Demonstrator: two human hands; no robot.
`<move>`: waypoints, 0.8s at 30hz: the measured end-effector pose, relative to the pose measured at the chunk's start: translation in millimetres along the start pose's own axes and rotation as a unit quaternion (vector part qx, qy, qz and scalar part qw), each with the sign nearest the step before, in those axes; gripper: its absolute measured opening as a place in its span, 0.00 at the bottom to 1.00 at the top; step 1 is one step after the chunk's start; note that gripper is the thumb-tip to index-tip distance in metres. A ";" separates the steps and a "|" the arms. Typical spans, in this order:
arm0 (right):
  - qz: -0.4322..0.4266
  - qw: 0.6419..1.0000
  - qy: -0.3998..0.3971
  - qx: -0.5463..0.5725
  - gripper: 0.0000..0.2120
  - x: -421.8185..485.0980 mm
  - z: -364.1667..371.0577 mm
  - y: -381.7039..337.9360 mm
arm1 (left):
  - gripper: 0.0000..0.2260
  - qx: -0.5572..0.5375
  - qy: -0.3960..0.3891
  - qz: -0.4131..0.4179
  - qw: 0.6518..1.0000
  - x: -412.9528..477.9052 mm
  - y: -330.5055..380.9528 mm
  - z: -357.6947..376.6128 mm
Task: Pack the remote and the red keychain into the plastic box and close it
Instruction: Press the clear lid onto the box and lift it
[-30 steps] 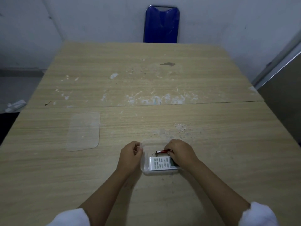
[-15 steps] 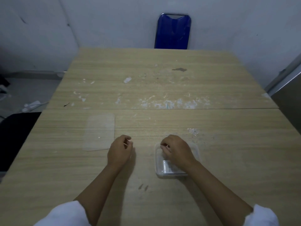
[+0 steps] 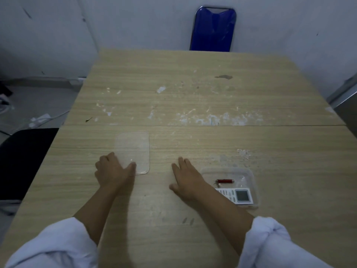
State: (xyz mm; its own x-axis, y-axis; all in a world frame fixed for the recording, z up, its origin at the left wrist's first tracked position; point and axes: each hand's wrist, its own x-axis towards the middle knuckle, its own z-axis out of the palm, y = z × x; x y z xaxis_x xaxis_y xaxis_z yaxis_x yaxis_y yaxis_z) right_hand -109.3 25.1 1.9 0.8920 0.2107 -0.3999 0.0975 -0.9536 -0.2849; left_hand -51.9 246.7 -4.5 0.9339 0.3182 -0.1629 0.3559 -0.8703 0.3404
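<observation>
The clear plastic box (image 3: 252,176) sits open on the table at the right. Inside it lie the white remote (image 3: 236,196) and, behind that, the red keychain (image 3: 225,181). The clear flat lid (image 3: 135,149) lies on the table to the left. My left hand (image 3: 114,171) rests at the lid's near left corner, thumb on its near edge; whether it grips the lid is unclear. My right hand (image 3: 186,178) lies flat on the table with fingers spread, left of the box, holding nothing. Its wrist hides the box's near left corner.
A blue chair (image 3: 212,29) stands at the table's far edge. A black chair seat (image 3: 23,161) is beside the table's left edge. A grey cabinet (image 3: 345,105) stands at the right. The wooden table (image 3: 193,93) has worn white patches across its middle.
My right hand has left the box and now lies flat on the table left of it. My left hand has moved left and opened onto the lid. The view has swung left.
</observation>
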 end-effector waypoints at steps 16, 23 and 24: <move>0.043 0.989 0.102 0.097 0.26 -4.1 -7.5 -8.7 | 0.16 -0.282 -0.026 0.073 0.956 -1.1 28.3 -3.8; 0.141 0.851 0.256 0.436 0.18 -12.2 -60.2 21.8 | 0.13 -0.275 -0.002 0.267 0.924 -38.3 83.4 -14.8; 0.156 0.824 0.257 0.481 0.19 -15.4 -67.6 29.4 | 0.13 -0.251 0.000 0.307 0.918 -44.5 91.2 -15.7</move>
State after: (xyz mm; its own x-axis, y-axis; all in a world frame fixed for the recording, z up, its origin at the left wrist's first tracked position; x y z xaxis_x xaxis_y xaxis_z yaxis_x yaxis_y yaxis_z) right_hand -90.3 -20.7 58.7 0.9007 -0.3667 -0.2329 -0.3457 -0.2807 -0.8954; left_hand -60.5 159.1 48.3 0.9635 -0.1746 0.2031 -0.2677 -0.6033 0.7513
